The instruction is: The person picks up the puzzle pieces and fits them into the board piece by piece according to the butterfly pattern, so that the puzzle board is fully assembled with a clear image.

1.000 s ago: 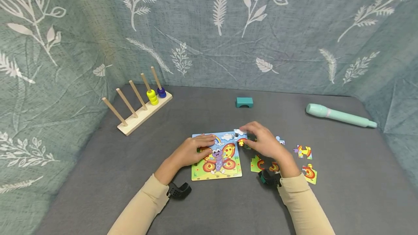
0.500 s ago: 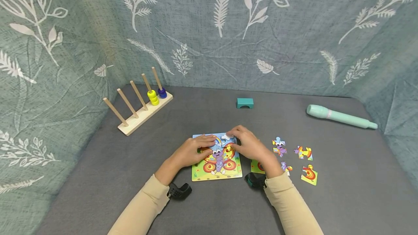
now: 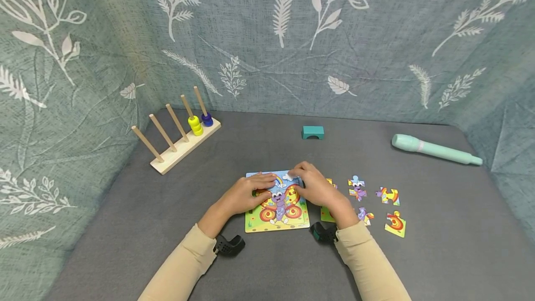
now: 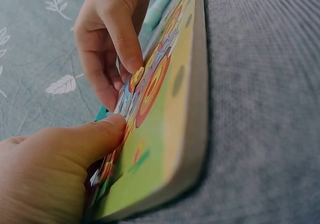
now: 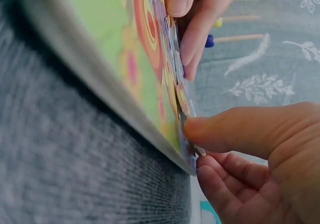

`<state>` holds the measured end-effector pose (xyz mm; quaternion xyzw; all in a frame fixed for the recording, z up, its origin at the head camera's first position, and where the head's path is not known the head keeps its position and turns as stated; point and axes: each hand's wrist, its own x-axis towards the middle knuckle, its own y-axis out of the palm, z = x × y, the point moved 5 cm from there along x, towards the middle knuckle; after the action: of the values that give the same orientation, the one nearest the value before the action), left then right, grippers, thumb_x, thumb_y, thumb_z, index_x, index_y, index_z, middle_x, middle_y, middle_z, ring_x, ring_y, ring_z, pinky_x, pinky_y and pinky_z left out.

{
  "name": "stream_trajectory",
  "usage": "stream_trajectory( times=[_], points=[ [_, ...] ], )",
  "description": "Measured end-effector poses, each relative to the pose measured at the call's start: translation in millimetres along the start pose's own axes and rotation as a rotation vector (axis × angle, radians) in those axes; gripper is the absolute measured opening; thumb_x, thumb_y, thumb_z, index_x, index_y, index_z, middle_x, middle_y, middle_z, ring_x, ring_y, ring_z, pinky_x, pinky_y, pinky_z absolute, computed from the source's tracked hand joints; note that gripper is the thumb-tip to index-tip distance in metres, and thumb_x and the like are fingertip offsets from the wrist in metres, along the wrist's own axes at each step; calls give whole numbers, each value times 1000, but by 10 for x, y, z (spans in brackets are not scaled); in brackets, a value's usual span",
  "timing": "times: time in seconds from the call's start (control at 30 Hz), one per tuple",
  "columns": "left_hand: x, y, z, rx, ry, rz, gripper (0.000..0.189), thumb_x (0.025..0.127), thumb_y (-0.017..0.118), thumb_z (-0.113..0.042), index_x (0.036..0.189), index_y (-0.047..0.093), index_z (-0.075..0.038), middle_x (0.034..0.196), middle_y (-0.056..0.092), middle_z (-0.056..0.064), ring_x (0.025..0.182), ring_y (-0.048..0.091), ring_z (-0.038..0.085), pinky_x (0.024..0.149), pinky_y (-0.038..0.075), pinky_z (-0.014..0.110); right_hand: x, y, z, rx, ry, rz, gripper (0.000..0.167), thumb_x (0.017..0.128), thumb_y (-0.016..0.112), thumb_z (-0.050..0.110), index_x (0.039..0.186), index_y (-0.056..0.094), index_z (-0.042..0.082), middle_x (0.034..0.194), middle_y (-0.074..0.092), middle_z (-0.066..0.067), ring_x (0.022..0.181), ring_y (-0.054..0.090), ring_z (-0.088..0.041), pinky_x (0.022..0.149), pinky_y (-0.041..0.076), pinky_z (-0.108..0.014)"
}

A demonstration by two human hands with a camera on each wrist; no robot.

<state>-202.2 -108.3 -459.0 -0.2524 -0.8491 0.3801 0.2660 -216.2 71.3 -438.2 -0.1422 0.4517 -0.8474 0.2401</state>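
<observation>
A butterfly jigsaw board [image 3: 261, 225] lies flat on the grey table in front of the person. The left hand [image 3: 244, 194] rests on its upper left part, thumb and fingers spread over the picture. At the upper right of the board, the right hand [image 3: 319, 188] pinches a jigsaw piece [image 5: 183, 102] between thumb and fingers. That piece is low against the picture and slightly raised in the right wrist view; the fingers partly hide it. Loose jigsaw pieces, such as one with a purple face [image 3: 357, 189] and one with a red-orange wing [image 3: 395, 224], lie to the right.
A wooden peg stand [image 3: 179, 150] with yellow and blue beads stands at the back left. Behind the board sits a teal arch block [image 3: 313, 132]. A mint-green stick with a thick end [image 3: 436, 149] lies at the back right, before a leaf-patterned cloth [image 3: 259, 82].
The right hand has carried the jigsaw piece leftward from the board's right edge onto its upper right part, then shifted only slightly. The left hand has stayed in place.
</observation>
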Motion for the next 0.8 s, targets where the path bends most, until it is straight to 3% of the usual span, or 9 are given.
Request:
stream_trajectory(
  times=[0.4,0.8],
  points=[
    [3,7,6,-3,2,-4,33,89,67,-18,119,66,-3,129,61,6,123,55,19,112,37,38,10,29,-25,4,13,17,30,89,65,7,118,64,2,118,52,-13,111,49,-28,93,48,-43],
    [-2,13,-4,4,5,5,35,90,65,-17,121,65,-1,131,59,7,125,54,21,112,36,40,3,55,-54,11,-9,41,38,89,66,18,124,61,3,122,50,-13,114,49,-28,96,47,-46]
  ],
)
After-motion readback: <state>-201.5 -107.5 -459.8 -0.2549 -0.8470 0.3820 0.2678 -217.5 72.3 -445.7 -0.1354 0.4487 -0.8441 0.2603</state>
